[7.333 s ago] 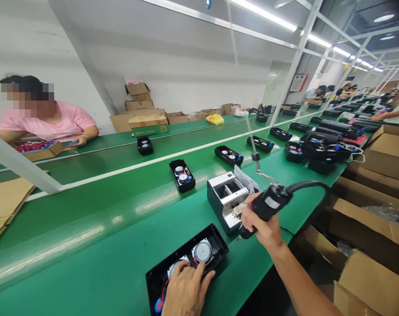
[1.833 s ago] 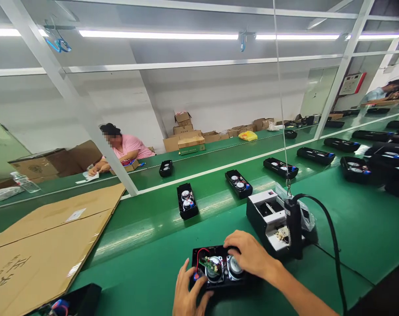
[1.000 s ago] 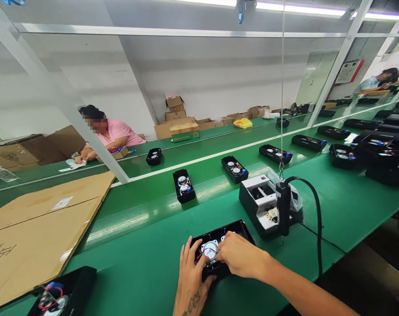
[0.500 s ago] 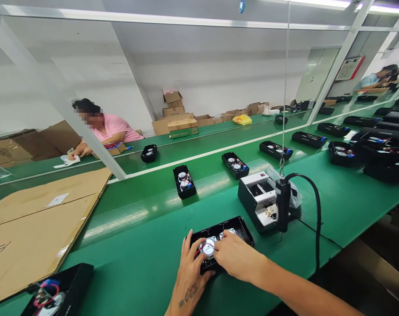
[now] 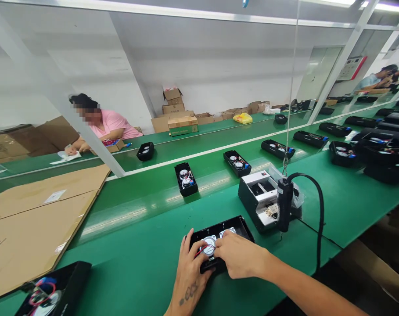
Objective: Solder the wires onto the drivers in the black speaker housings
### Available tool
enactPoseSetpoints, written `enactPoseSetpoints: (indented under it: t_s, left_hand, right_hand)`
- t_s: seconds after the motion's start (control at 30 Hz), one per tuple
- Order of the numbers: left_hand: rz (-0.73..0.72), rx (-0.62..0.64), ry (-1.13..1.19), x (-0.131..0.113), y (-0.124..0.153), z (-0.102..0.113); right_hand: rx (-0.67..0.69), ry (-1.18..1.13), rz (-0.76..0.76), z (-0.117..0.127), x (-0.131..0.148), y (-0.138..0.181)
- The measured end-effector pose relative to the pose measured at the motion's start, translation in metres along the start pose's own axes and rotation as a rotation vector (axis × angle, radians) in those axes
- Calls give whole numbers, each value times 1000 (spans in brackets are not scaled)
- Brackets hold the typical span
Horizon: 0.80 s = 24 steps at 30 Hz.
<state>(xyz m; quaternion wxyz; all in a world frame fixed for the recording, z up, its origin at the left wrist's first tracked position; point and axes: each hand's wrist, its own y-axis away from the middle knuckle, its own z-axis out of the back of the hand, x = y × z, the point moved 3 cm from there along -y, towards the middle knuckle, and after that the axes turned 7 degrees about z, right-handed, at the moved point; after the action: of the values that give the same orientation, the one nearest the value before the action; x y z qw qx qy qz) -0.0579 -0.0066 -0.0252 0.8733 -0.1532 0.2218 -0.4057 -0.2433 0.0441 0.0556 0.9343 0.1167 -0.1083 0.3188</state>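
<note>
A black speaker housing with two round silver speaker drivers lies on the green bench in front of me. My left hand grips its near left corner, thumb along the left wall. My right hand reaches over the housing, fingers curled down onto the drivers and a red wire; what the fingertips pinch is hidden. A black electric screwdriver hangs free from a cable just right of the housing, in front of a white and black screw feeder box.
Several more black housings ride the green conveyor beyond. Another housing sits at the bottom left. Flat cardboard sheets lie at left. A person in a pink shirt works across the line. Cardboard boxes stand at the far side.
The right hand let go of the screwdriver, which now hangs free, and came onto the housing. Both hands have stayed on the housing over the last second, shifting only slightly.
</note>
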Motion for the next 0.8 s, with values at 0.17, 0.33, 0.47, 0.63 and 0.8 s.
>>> enactPoseSetpoints:
  t_s: [0.17, 0.33, 0.47, 0.63, 0.8]
  left_hand:
    - [288, 222, 160, -13, -23, 21]
    - [563, 499, 384, -12, -62, 39]
    - [606, 585, 461, 6, -78, 36]
    - [606, 594, 515, 15, -76, 27]
    - [598, 588, 560, 14, -75, 27]
  right_hand:
    - [-64, -26, -34, -3, 3, 0]
    - [-41, -179, -91, 12, -23, -14]
    - [-17, -229, -108, 30, -40, -26]
    - [-29, -264, -138, 28, -41, -28]
    - [-48, -290, -137, 22, -45, -28]
